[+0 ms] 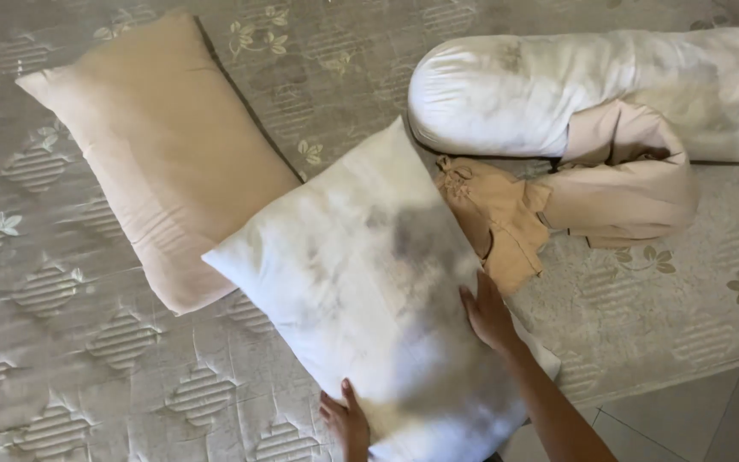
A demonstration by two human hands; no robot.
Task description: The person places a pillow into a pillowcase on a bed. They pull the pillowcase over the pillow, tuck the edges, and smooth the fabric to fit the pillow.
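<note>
A white pillow (369, 291), bare of any cover and marked with grey stains, lies at an angle on the bare mattress (62, 342), with its lower end reaching the near edge of the bed. The left hand (345, 421) rests at the lower-left edge of this pillow, fingers extended and flat against the fabric; its grip is apart, not clamped on anything. The right hand (487, 313) lies on the right edge of the same pillow, palm down and fingers spread forward; its grip is likewise apart, pressing on the fabric rather than pinching it. A beige pillow (160, 154) lies to the upper left, its lower right edge touching or tucked just under the white pillow. A white bolster (558, 85), also stained, lies across the upper right of the mattress. A pale pink fabric cover (626, 180) is bunched against the bolster's front side, and a tan frilled cloth (493, 218) lies crumpled between that cover and the white pillow, just beyond the right hand's fingertips. The mattress has a quilted grey-beige top with leaf and diamond patterns. Tiled floor (712, 419) shows at the lower right corner, beside the bed.
</note>
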